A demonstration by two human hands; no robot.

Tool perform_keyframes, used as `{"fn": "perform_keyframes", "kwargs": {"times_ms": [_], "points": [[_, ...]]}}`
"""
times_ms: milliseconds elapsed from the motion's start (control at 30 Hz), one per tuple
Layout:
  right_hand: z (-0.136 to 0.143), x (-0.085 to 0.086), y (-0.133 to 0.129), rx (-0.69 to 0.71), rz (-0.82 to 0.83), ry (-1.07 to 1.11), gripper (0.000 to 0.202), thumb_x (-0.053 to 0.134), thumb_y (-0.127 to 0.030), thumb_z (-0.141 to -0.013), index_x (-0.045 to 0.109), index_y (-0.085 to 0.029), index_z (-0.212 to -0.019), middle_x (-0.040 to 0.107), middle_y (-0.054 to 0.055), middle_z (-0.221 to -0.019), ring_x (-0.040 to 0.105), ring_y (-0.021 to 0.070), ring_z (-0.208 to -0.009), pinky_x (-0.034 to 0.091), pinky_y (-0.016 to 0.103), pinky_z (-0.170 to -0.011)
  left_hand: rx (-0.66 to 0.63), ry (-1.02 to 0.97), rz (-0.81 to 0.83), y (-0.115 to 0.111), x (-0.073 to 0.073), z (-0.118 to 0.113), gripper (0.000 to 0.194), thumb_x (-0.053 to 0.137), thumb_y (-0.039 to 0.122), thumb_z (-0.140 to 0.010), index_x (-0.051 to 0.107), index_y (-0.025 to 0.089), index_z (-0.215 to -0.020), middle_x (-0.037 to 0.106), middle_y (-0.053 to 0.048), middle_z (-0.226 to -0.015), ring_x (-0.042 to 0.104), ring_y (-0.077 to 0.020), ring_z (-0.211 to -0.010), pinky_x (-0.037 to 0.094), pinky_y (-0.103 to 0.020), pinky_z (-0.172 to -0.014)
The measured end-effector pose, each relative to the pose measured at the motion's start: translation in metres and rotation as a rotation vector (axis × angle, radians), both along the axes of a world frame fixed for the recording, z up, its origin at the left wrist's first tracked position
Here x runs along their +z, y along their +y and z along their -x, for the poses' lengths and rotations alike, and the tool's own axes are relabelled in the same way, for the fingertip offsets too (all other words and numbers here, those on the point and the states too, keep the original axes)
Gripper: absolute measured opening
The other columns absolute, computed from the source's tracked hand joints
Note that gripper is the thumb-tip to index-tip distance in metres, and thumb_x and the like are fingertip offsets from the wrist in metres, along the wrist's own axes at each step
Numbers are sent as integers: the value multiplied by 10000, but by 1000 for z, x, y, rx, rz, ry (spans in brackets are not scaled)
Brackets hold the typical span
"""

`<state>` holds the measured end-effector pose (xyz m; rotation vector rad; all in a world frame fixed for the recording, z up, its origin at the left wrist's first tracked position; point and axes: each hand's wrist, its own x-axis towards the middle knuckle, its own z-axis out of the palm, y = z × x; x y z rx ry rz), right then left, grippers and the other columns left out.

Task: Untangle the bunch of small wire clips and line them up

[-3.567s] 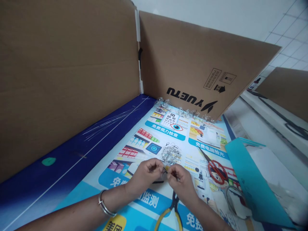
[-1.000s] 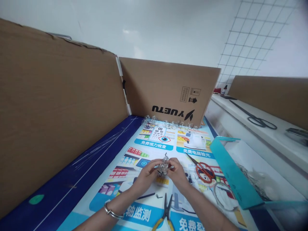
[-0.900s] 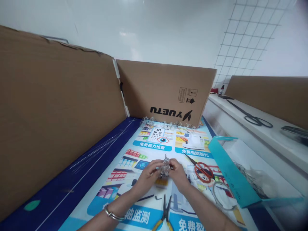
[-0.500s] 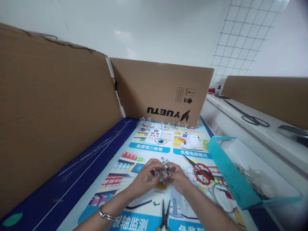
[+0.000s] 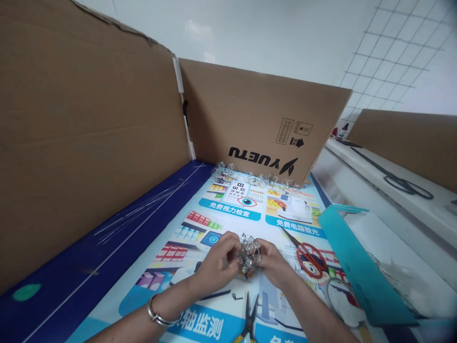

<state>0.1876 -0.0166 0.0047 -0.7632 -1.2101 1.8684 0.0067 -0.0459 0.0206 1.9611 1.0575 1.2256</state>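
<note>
Between my two hands is a cluster of clear beads point(image 5: 249, 255) strung on dark wire. The fingers of my left hand point(image 5: 220, 259) close on its left side. My right hand point(image 5: 273, 261) pinches it from the right. Below them, pliers point(image 5: 248, 319) with yellow handles lie with jaws apart, and a small black bent piece point(image 5: 236, 297) rests just above. Red-handled scissors point(image 5: 309, 257) lie right of my right hand, blades pointing up and left.
Brown cardboard panels point(image 5: 257, 114) stand at the back and left. Several beaded clusters point(image 5: 264, 180) line the back panel's foot. A teal box point(image 5: 364, 267) stands on the right beside a roll of clear line point(image 5: 344, 302). Black scissors point(image 5: 403, 185) lie on the white ledge.
The camera view has tilted and turned left, so the surroundings shift right. My hands still hold the bead cluster, which has turned slightly between my fingers.
</note>
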Motion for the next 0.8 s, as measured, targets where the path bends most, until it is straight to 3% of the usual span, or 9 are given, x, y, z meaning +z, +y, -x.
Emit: {"fn": "perform_keyframes", "kwargs": {"times_ms": [167, 400, 600, 800], "points": [[1, 0, 1, -14, 52, -10, 143, 644, -116, -630, 575, -153, -749, 571, -10, -683, 513, 113, -580, 382, 223, -526, 6, -49, 31, 0, -4, 3, 192, 453, 8, -678, 464, 177, -768, 502, -21, -838, 473, -135, -744, 395, -254, -659], [3, 1, 2, -34, 73, -2, 137, 631, -95, -620, 571, -146, -732, 578, -5, -676, 521, 115, -586, 394, 237, -558, -43, -77, 165, 4, -11, 5, 311, 440, 31, -734, 502, 195, -992, 537, -18, -876, 480, -103, -648, 396, -230, -594], [1, -2, 2, -58, 88, 32, 154, 585, -52, -579, 564, -146, -698, 566, -12, -649, 489, 94, -564, 351, 208, -537, -194, -17, 131, 7, 0, 8, 320, 455, -15, -670, 542, 183, -905, 500, -31, -891, 490, -136, -782, 410, -244, -662], [0, -1, 1, -47, 96, 59, 158, 560, -62, -568, 554, -159, -693, 546, -18, -620, 470, 94, -541, 345, 204, -516, -195, 6, 151, 5, 0, 6, 220, 518, -1, -634, 471, 180, -749, 445, -6, -814, 450, -128, -731, 390, -229, -620]]}}
